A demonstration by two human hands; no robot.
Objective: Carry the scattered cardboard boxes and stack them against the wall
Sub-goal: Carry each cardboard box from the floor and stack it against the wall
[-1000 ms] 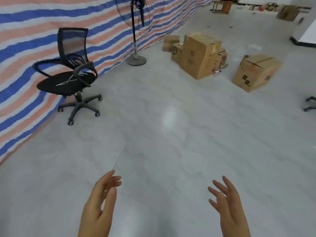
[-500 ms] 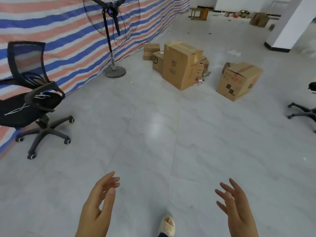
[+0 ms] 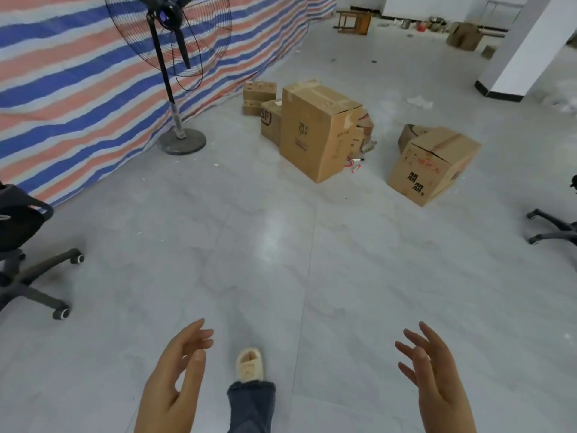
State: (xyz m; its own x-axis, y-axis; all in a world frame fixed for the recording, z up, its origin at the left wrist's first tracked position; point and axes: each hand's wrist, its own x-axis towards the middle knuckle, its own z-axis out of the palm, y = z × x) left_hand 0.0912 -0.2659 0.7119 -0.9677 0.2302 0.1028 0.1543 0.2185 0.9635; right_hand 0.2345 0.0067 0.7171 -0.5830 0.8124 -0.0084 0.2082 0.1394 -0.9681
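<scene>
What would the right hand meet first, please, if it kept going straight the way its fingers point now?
Probably nothing nearby: the right hand points up-left over bare floor. The tall cardboard box lies roughly on that line, though depth is unclear.

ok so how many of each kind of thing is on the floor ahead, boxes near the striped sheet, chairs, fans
Cardboard boxes: 5: tall box, tilted box, SF box, two small stacked boxes near the striped sheet. Others behind may be hidden.
Office chairs: 2: left chair, right chair, both partly cut off.
Standing fans: 1: fan.
Total: 8
</scene>
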